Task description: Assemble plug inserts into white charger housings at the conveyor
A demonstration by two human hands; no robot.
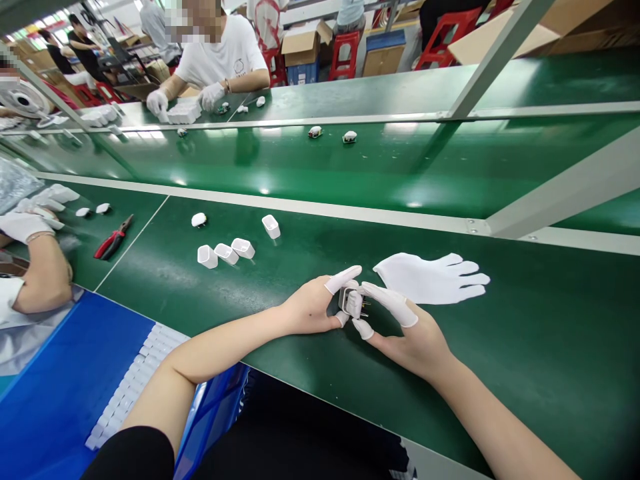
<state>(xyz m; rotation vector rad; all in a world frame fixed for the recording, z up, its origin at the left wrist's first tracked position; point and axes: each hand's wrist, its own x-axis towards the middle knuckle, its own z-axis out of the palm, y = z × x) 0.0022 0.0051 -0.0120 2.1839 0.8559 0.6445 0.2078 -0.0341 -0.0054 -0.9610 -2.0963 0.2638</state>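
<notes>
My left hand point(313, 305), with white finger cots on it, is closed around a white plastic charger housing point(343, 300). Finger cots also cover the fingertips of my right hand point(413, 333), which pinches a white plug insert point(355, 303) with metal prongs at the housing's open side. How deep the insert sits in the housing is hard to make out. Several empty white housings point(227, 253) lie on the green bench to the left, with one white plug piece point(199, 219) behind them. A flat white glove point(430, 279) lies just beyond my right hand.
Red-handled pliers point(114, 241) lie at left, near a co-worker's gloved hand point(25, 227). A blue bin point(60, 367) with rows of white pieces stands below the bench edge. Beyond a pale rail, the green belt point(250, 160) carries small assemblies point(349, 137). A metal post point(565, 177) slants at right.
</notes>
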